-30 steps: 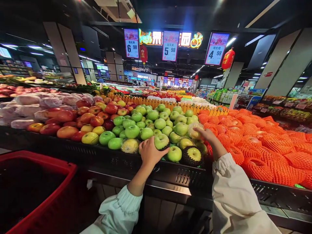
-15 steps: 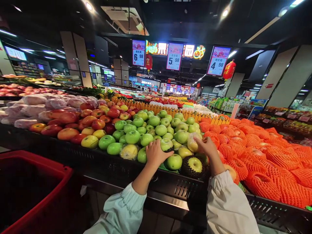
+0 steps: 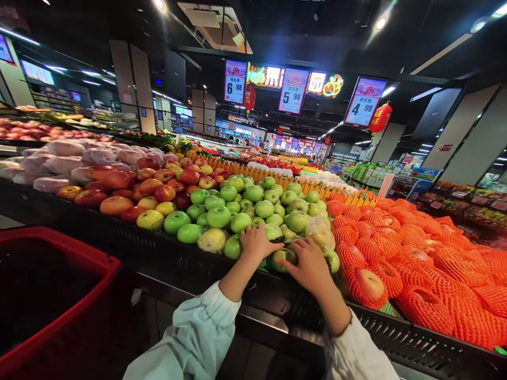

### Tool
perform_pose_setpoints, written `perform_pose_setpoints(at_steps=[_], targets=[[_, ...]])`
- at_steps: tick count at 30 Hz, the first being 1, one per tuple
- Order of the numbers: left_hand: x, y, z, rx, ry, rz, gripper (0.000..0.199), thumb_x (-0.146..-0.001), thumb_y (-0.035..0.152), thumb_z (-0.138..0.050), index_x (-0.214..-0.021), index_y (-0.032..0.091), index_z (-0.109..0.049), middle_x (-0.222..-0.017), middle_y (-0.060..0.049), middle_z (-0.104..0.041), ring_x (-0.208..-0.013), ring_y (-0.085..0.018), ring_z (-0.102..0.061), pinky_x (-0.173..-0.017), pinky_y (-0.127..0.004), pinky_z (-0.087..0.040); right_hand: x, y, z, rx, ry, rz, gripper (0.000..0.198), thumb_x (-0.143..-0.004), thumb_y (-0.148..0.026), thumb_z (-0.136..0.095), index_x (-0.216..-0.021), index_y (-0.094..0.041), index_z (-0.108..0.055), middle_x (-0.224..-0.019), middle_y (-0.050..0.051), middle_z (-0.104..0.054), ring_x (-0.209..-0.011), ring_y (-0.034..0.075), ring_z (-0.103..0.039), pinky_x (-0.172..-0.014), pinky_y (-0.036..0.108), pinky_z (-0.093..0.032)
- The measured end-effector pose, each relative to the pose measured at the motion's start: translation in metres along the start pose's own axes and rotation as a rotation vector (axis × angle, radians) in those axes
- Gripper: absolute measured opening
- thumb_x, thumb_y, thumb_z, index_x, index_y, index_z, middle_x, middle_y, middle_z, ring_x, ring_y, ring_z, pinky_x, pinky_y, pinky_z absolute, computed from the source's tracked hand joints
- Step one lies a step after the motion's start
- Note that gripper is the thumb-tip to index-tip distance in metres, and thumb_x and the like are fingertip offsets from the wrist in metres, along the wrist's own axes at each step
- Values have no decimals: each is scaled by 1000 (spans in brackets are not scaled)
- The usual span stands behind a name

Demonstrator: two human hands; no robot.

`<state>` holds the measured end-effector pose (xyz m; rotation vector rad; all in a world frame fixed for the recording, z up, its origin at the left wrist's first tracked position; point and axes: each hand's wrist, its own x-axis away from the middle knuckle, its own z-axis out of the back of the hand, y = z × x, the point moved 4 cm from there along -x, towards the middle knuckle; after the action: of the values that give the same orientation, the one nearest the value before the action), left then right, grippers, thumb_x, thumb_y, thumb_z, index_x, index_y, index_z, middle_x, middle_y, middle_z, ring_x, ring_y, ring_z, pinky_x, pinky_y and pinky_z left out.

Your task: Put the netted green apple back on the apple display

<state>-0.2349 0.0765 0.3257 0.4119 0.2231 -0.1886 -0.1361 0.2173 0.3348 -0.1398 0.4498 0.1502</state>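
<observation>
My left hand (image 3: 255,244) rests among the green apples (image 3: 218,216), thumb stretched out to the right and fingers spread beside a green apple in a dark net (image 3: 272,231). Close to its right, my right hand (image 3: 311,264) lies palm down over the front apples with its fingers apart. Its thumb reaches across a front green apple (image 3: 280,259), and whatever lies under the palm is hidden. Just behind the right fingers sits a plastic-wrapped apple (image 3: 320,232). A wrapped yellowish fruit (image 3: 213,240) lies left of my left hand.
Red apples (image 3: 119,179) are heaped to the left, and fruit in orange foam nets (image 3: 420,258) fills the right side. A black crate edge (image 3: 380,324) runs along the front. At lower left stands a red bin (image 3: 95,285). Price screens (image 3: 293,91) hang overhead.
My right hand has come off the plastic-wrapped apple and moved left and down, covering where the apple in the black net showed. My left hand stays nearly in place. The view has shifted slightly.
</observation>
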Motion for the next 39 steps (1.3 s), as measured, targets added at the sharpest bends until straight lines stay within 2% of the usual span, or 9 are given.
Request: perform_pose_setpoints(at_steps=[3, 8, 12, 16, 19, 26, 30, 34, 39], targets=[[-1, 1, 2, 0, -27, -6, 94, -69, 73, -82, -132, 8, -59, -130, -21, -66, -130, -40, -55, -104, -48, -47, 5, -11, -22, 105, -100, -68, 50, -99, -50, -66, -127, -10, -69, -120, 12, -68, -118, 36, -56, -105, 54, -44], [0, 1, 3, -7, -55, -29, 102, -68, 78, -81, -137, 6, -58, -138, -24, -59, -137, -42, -47, -109, -46, -45, 11, -10, -27, 41, 13, -15, 59, -91, -62, -73, -122, -12, -67, -114, 11, -71, -115, 35, -62, -105, 53, -43], [-3, 1, 5, -13, -76, -32, 103, -68, 74, -83, -139, 5, -57, -147, -29, -48, -136, -44, -50, -107, -45, -48, 15, -9, -27, 2, 34, -8, 43, -93, -48, -76, -116, -14, -65, -115, 8, -73, -111, 33, -66, -106, 52, -41], [-7, -4, 3, -1, -92, -59, 88, -72, 64, -83, -133, 7, -58, -131, -23, -63, -123, -39, -63, -101, -43, -51, 19, -9, -28, -27, 82, 60, 33, -92, -44, -75, -103, -16, -62, -110, 5, -73, -105, 31, -68, -100, 48, -41], [-8, -6, 0, 3, -92, -66, 87, -73, 56, -82, -135, 2, -54, -127, -24, -66, -121, -40, -64, -99, -44, -51, 23, -9, -29, -18, 173, 114, 31, -93, -44, -73, -99, -17, -61, -110, 4, -73, -100, 31, -68, -94, 44, -41], [-3, -5, 2, 65, -109, -144, 85, -75, 49, -80, -137, 2, -47, -136, -20, -57, -127, -39, -59, -106, -43, -48, 26, -10, -29, -17, 341, 164, 30, -85, -37, -80, -95, -16, -61, -106, 5, -75, -93, 27, -70, -90, 39, -37], [-2, -7, 1, 91, -166, -192, 87, -78, 43, -79, -144, 3, -40, -143, -18, -48, -130, -36, -57, -108, -41, -48, 25, -10, -30, -13, 339, 158, 32, -81, -33, -84, -94, -16, -61, -102, 4, -74, -90, 27, -69, -88, 37, -35], [-1, -10, -1, 77, -227, -191, 88, -82, 45, -76, -150, 2, -41, -155, -25, -37, -139, -39, -51, -115, -39, -43, 26, -9, -31, -34, 304, 144, 35, -92, -49, -75, -96, -17, -61, -103, 4, -74, -93, 27, -68, -90, 38, -35], [5, -12, 2, 25, -187, -178, 74, -83, 45, -76, -143, 7, -55, -145, -23, -43, -138, -43, -47, -117, -44, -39, 26, -10, -32, -24, 314, 154, 35, -102, -51, -62, -95, -17, -60, -99, 2, -73, -90, 26, -68, -88, 38, -35]])
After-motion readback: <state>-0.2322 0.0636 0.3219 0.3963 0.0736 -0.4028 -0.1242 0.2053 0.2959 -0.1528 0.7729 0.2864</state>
